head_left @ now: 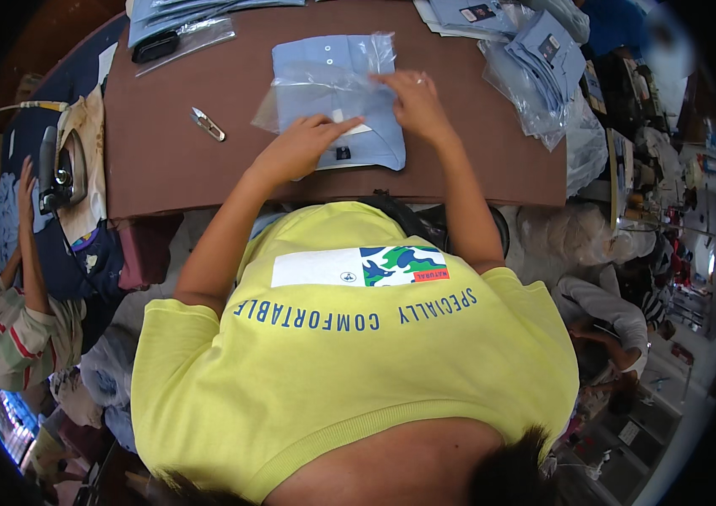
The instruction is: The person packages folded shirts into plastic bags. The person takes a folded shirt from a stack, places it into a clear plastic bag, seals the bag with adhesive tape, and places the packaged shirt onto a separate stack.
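1. On the brown table [155, 169], toward its near edge, lies the folded blue shirt [386, 150], partly under clear plastic [337, 80].
2. The left hand [311, 142] rests over the shirt, fingers extended; its grip cannot be told.
3. The right hand [417, 101] touches the plastic; whether it pinches is unclear.
4. Snips [208, 125] lie on the table's left.
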A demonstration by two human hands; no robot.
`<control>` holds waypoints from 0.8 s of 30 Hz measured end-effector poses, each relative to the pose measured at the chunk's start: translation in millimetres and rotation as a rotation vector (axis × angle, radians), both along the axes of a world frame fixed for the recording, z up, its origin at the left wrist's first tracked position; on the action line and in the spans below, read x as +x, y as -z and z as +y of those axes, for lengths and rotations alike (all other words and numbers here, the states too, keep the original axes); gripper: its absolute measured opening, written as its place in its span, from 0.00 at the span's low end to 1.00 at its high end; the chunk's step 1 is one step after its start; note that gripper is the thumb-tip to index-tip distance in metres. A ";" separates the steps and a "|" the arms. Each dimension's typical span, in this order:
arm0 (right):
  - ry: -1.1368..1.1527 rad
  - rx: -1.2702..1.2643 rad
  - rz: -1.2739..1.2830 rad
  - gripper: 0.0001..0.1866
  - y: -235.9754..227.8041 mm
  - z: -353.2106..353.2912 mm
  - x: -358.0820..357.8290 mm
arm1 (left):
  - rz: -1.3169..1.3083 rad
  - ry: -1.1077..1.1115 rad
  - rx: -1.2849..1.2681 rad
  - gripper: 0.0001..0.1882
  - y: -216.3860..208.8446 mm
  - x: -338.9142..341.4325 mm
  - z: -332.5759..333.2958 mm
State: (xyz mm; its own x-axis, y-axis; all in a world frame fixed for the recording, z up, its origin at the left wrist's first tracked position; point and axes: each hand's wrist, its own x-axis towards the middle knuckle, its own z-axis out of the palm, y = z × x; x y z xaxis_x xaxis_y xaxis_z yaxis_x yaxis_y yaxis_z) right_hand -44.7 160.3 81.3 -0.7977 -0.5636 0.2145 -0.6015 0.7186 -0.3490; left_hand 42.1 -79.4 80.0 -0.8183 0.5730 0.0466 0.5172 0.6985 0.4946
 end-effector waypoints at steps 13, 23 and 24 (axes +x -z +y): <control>0.003 -0.074 0.220 0.17 3.0 -1.1 53.8 | 0.017 -0.383 0.411 0.14 62.9 17.4 -15.8; -0.088 -0.383 0.239 0.15 31.2 31.7 63.2 | -0.096 -0.477 0.426 0.16 53.7 13.4 -14.8; -0.095 -0.375 0.234 0.15 34.1 34.6 63.5 | -0.078 -0.507 0.407 0.16 52.5 14.2 -10.6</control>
State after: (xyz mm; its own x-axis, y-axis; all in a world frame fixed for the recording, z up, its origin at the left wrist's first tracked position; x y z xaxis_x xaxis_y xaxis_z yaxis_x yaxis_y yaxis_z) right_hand 18.8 194.8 47.2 -0.6518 -0.4808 0.5865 -0.7525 0.5060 -0.4214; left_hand 56.3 -90.0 27.5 -0.9920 0.0644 0.1085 0.1255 0.5952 0.7938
